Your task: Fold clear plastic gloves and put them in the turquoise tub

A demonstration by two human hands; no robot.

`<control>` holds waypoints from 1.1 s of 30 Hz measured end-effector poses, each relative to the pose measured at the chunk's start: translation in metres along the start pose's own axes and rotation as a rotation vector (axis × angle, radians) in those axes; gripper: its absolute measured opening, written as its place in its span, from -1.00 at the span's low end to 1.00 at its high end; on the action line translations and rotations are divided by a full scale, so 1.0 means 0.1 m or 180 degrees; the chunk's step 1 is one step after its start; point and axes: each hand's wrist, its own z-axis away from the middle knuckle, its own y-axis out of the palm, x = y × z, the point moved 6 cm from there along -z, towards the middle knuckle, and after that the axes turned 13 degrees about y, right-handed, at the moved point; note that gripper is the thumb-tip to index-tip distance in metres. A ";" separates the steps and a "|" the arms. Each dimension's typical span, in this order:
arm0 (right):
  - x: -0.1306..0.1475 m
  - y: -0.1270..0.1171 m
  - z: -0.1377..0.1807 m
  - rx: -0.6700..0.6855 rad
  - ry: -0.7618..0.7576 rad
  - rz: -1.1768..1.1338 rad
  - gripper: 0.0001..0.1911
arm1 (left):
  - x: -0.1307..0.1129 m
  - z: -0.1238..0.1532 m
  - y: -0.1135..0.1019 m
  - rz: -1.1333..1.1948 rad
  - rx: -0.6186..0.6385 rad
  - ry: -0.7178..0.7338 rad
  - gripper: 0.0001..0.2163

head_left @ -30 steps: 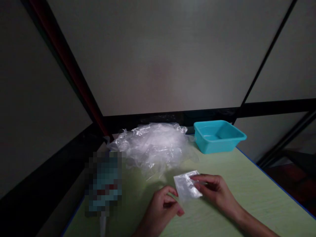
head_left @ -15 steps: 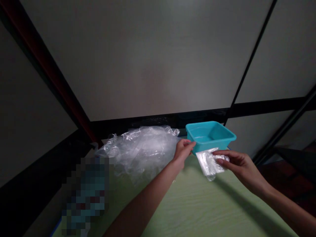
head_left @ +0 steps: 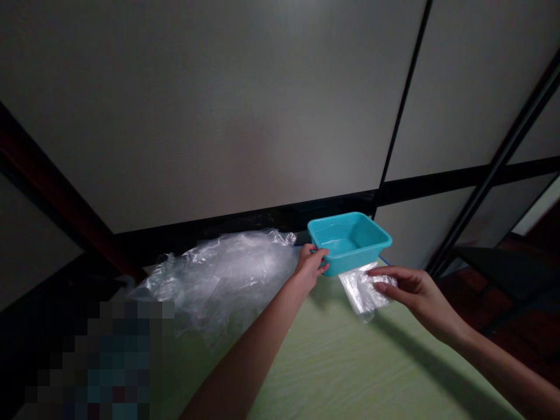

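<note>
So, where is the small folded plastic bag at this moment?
In the head view, the bag is right of centre, held in the right hand just in front of the teal tub, above the green table.

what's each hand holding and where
Left hand grips the teal tub by its near-left rim; right hand pinches the clear plastic bag at its right edge.

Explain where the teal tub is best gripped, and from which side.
Grip the teal tub by its flared rim at the near-left corner, coming from the left, as the left hand does; the lip probably gives fingers purchase, and the right hand holds a small clear bag at the front.
</note>
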 end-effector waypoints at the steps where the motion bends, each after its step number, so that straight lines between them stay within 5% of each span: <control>1: 0.01 -0.02 0.00 -0.0027 -0.0016 -0.0023 -0.70 | 0.00 0.02 0.00 0.0028 0.0021 0.0005 -0.74; 12: 0.46 -0.23 -0.13 0.0006 -0.0391 0.0300 -0.71 | -0.05 0.42 -0.12 0.0356 0.0351 0.0276 -0.83; 18: 0.61 -0.04 -0.33 0.0781 -0.0541 0.0774 -0.74 | -0.12 0.75 -0.21 0.0415 0.0519 0.0384 -0.81; 25: 0.51 0.19 -0.46 0.0964 -0.0577 0.1365 -0.52 | -0.17 1.05 -0.23 0.0441 0.0630 0.0361 -0.80; 33: 0.48 0.32 -0.45 0.1122 -0.0866 0.1858 -0.94 | -0.22 1.14 -0.24 0.0505 0.0706 0.0290 -0.80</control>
